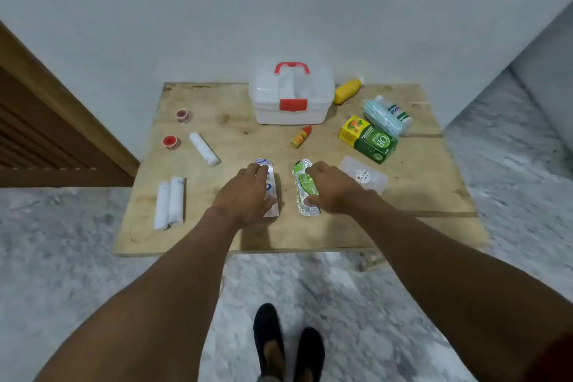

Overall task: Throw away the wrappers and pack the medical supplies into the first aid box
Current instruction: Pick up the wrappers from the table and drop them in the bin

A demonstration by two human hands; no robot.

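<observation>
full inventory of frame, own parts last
table: one, wood
first aid box: one, white-red, back centre
yellow bottle: one, right of box
mask pack: one, blue, back right
carton: one, green-yellow, right
clear pouch: one, right
orange bottle: one, centre
bandage rolls: three, white, left
tape rolls: two, red, left
white wrapper: one, front centre
green wrapper: one, beside it
left hand: one, grips white wrapper
right hand: one, grips green wrapper
shoes: two, dark, floor

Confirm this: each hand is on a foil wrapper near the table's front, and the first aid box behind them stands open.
Not quite: the head view shows the first aid box closed, its red latch down. The rest holds.
</observation>
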